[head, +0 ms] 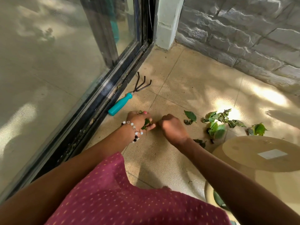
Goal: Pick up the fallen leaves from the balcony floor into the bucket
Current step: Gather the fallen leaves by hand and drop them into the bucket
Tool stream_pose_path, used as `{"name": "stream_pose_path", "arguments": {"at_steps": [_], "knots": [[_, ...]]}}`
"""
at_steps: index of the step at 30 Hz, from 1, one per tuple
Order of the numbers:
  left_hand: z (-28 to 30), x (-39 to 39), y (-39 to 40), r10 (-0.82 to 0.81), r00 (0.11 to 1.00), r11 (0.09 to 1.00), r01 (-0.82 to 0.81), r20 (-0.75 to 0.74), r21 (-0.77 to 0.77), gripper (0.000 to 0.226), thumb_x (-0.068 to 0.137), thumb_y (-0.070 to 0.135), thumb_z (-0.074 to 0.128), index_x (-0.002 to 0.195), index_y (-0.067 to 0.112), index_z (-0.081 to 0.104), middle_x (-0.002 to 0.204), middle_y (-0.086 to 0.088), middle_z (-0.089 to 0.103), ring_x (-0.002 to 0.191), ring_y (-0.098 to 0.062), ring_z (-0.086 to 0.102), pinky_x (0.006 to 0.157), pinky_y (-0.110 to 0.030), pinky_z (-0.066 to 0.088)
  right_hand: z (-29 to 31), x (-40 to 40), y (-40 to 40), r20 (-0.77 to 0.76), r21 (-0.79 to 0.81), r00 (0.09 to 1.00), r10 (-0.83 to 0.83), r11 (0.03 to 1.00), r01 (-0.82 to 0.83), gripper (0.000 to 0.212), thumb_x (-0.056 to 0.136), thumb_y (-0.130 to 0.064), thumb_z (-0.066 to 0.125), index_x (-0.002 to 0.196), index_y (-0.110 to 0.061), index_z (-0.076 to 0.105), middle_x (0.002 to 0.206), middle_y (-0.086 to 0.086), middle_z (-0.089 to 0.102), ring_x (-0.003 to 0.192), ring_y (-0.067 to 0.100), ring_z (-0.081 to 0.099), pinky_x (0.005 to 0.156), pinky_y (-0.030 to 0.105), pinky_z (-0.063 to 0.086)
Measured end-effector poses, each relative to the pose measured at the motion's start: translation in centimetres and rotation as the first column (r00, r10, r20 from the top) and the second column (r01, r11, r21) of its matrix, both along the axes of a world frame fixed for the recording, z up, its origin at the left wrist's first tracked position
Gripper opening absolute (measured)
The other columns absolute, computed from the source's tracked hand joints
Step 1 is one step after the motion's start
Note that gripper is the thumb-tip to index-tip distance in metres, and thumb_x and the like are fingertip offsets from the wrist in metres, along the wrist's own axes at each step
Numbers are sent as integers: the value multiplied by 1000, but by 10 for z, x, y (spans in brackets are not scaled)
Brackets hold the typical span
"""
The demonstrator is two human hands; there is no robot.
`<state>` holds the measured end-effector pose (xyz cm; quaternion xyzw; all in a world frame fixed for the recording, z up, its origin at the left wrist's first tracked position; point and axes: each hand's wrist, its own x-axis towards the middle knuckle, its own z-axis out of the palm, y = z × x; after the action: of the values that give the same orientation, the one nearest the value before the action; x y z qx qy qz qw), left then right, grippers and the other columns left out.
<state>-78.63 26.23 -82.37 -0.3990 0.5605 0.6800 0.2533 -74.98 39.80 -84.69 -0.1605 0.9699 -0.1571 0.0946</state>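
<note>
Head view, balcony corner, tiled floor [186, 75].

Left hand [139, 119]: low over the floor, wearing a beaded bracelet [134, 129]. Its grip is clenched around a small bunch of green leaves [146, 123], which show between the fingers.

Right hand [172, 125]: just beside the left, back of the hand toward the camera, fingers curled down toward the floor. Cannot tell whether its grip holds anything; the fingertips are hidden.

Loose leaves: one leaf [190, 116] lies near the right hand; a larger pile [217, 122] lies farther right in a sun patch; a single leaf [258, 129] lies beyond that; a few dark scraps [200, 142] lie by the right wrist.

Bucket [259, 159]: beige, lower right, on the floor next to the right forearm; something green shows at its lower edge.

Hand rake [128, 96] with teal handle lies on the floor against the sliding-door track [103, 101]. Stone-faced wall [243, 33] behind.
</note>
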Motion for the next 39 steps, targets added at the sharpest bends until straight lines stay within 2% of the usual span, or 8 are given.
{"name": "stream_pose_path", "arguments": {"at_steps": [6, 10, 12, 19, 27, 30, 34, 39], "knots": [[0, 6, 20, -58, 997, 988, 65, -60, 137, 13, 99, 7, 51, 103, -3, 59, 104, -22, 63, 84, -30, 63, 71, -48, 53, 22, -11, 3, 77, -470, 939, -334, 819, 330, 11, 81, -5, 69, 90, -8, 74, 84, 5, 74, 73, 19, 70, 71, 40, 57], [-6, 6, 28, -38, 995, 997, 44, -93, 59, 11, 95, 4, 57, 84, 0, 59, 79, -17, 65, 64, -27, 63, 47, -31, 50, 32, -12, 25, 134, -326, 983, -126, 931, 164, 17, 92, -10, 59, 99, -8, 74, 120, 0, 64, 98, 14, 63, 77, 18, 43], [-9, 6, 29, -82, 992, 995, 87, -94, 57, 15, 94, 2, 58, 79, -2, 60, 66, -15, 67, 48, -21, 62, 42, -24, 46, 37, -19, 45, 170, -342, 948, -268, 886, 312, 20, 95, -6, 55, 111, -8, 67, 121, 1, 66, 100, 11, 62, 73, 5, 41], [-16, 5, 34, -135, 988, 983, 142, -70, 114, 17, 98, 4, 52, 90, -2, 65, 70, -8, 59, 43, -9, 52, 40, -19, 44, 13, -10, 61, 124, 230, 949, -290, 939, 257, 25, 96, -2, 45, 112, -5, 63, 113, 13, 62, 105, 28, 58, 95, 37, 50], [-18, 9, 32, -263, 963, 955, 267, -52, 127, 37, 96, 44, 50, 104, 10, 65, 64, 0, 52, 46, -8, 46, 46, -23, 45, 21, 2, 42, 154, 214, 902, -404, 904, 369, 18, 89, 4, 45, 92, -2, 61, 92, 11, 58, 91, 32, 58, 67, 34, 45], [-18, 9, 33, -300, 953, 947, 302, -38, 111, 47, 95, 55, 42, 100, 13, 64, 64, -1, 53, 49, -9, 45, 47, -24, 43, 28, -8, 50, 310, -178, 731, -608, 718, 673, 14, 86, 4, 59, 84, -3, 71, 85, 7, 68, 79, 24, 67, 70, 33, 57], [-11, 7, 46, -256, 966, 958, 257, -30, 124, 51, 94, 60, 43, 88, 10, 53, 64, -5, 54, 46, -12, 45, 49, -25, 39, 61, -10, 55, 656, -568, 628, -418, 274, 776, 17, 74, 13, 73, 89, 7, 68, 85, 21, 72, 77, 34, 72, 71, 39, 61], [4, -3, 86, -216, 972, 965, 227, -92, 133, 63, 92, 67, 40, 81, 7, 60, 77, -13, 62, 65, -24, 59, 65, -32, 50, 79, -2, 41, 233, -429, 797, -557, 676, 599, 25, 81, 2, 70, 101, -11, 64, 86, 8, 74, 75, 13, 71, 67, 20, 57]]}}
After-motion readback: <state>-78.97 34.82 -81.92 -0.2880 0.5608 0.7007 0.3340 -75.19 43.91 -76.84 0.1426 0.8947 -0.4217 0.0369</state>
